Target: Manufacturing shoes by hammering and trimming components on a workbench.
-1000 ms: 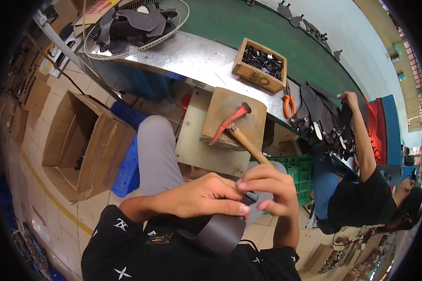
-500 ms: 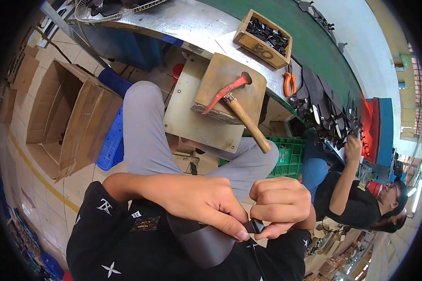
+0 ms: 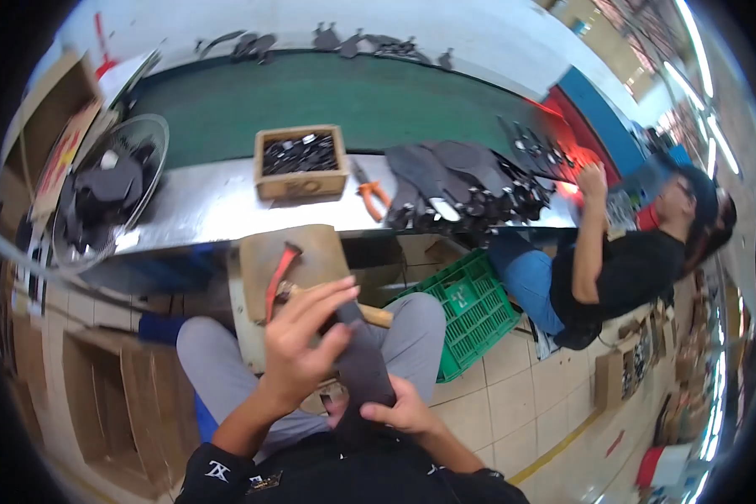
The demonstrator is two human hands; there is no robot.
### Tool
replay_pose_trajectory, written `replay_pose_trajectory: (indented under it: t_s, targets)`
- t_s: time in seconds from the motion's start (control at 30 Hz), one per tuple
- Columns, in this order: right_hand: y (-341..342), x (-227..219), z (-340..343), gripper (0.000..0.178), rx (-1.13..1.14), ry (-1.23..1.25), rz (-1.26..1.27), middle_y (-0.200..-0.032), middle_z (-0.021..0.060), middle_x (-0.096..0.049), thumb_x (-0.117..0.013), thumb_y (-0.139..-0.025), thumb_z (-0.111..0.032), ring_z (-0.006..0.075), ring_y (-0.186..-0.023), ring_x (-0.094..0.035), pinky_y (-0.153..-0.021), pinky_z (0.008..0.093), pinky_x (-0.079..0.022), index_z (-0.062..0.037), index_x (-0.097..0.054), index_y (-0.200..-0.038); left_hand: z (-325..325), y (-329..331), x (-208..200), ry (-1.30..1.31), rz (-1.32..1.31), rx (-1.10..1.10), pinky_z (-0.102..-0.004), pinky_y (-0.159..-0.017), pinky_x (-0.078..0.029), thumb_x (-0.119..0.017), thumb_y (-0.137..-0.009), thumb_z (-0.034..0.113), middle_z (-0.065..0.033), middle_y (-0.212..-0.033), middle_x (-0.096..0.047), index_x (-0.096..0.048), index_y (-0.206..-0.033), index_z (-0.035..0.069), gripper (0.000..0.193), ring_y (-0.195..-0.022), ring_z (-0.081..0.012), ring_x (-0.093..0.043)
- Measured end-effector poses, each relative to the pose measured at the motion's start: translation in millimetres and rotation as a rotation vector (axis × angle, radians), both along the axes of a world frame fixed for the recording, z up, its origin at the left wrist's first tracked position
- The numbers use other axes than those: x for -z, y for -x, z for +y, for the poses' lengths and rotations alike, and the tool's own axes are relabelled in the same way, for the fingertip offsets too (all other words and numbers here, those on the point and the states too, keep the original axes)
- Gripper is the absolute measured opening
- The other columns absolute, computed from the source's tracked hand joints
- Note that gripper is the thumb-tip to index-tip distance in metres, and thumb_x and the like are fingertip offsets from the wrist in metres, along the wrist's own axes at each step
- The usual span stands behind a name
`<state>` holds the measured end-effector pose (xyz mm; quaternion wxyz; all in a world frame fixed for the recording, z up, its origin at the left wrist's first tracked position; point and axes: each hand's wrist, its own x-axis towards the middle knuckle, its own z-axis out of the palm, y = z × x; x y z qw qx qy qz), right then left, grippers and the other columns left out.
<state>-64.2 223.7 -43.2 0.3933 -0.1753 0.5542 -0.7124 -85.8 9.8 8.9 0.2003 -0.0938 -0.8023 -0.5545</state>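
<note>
In the head view, the dark, flat strip (image 3: 365,365) lies at the lower middle of the frame, between the hands and above the lap. Its long axis slants from just above the middle of the frame down and slightly right. The right hand (image 3: 407,410) is at its lower right edge, the thumb pressed on the face and the other fingers mostly hidden behind, so it appears to grip the strip. The left hand (image 3: 300,340) is at the upper left edge, so the strip lies just to the right of its fingers. Those fingers are extended and fairly straight, the thumb parted widely from them; the thumb overlaps the strip's edge, but whether it presses there cannot be told.

Beyond the left hand, a hammer (image 3: 282,275) with a red head rests on a tan block (image 3: 317,244), its wooden handle partly hidden behind the strip. Higher up, a wooden box (image 3: 302,186) of small black parts stands on the metal bench (image 3: 197,206), with orange-handled pliers (image 3: 374,200) just right of it.
</note>
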Motion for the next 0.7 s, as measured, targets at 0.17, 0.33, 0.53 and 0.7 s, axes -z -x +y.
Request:
replay_pose_trajectory:
  t_s: [0.17, 0.33, 0.53, 0.7]
  targets:
    - [13, 8, 68, 0.041, 0.820, 0.108, -0.046, -0.111, 0.0092, -0.065, -0.067, -0.091, -0.007, 0.0181, -0.098, -0.066, -0.083, 0.0337, -0.056, 0.0020, -0.050, -0.128, 65, 40, -2, -0.086, -0.078, 0.255, -0.0394, -0.102, -0.045, -0.078, -0.081, 0.023, -0.0166, -0.143, -0.051, -0.043, -0.146, 0.003, 0.077, -0.128, -0.0276, -0.055]
    - [105, 106, 169, 0.034, 1.154, 0.033, 0.078, -0.102, 0.0059, -0.065, -0.067, -0.093, -0.013, 0.0156, -0.090, -0.064, -0.083, 0.0297, -0.054, 0.0013, -0.055, -0.122, 69, 36, 0, -0.045, -0.106, 0.265, -0.0389, -0.102, -0.046, -0.073, -0.085, 0.019, -0.0154, -0.136, -0.057, -0.047, -0.142, 0.002, 0.066, -0.124, -0.0271, -0.058]
    - [177, 199, 237, 0.043, 0.540, -1.650, 0.298, -0.116, 0.0203, -0.067, -0.067, -0.093, -0.028, 0.0313, -0.101, -0.067, -0.084, 0.0390, -0.054, 0.0001, -0.058, -0.124, 41, 27, 12, 0.016, -0.166, 0.115, -0.0384, -0.103, -0.044, -0.071, -0.088, 0.019, -0.0209, -0.135, -0.056, -0.047, -0.141, 0.001, 0.062, -0.122, -0.0301, -0.057]
    - [255, 18, 141, 0.047, 1.137, -0.742, 0.902, -0.092, 0.0206, -0.067, -0.064, -0.094, -0.030, 0.0367, -0.084, -0.064, -0.075, 0.0429, -0.051, 0.0017, -0.055, -0.127, 15, 28, 12, 0.172, -0.146, -0.042, -0.0382, -0.104, -0.043, -0.069, -0.088, 0.014, -0.0203, -0.137, -0.055, -0.051, -0.136, -0.002, 0.053, -0.121, -0.0299, -0.058]
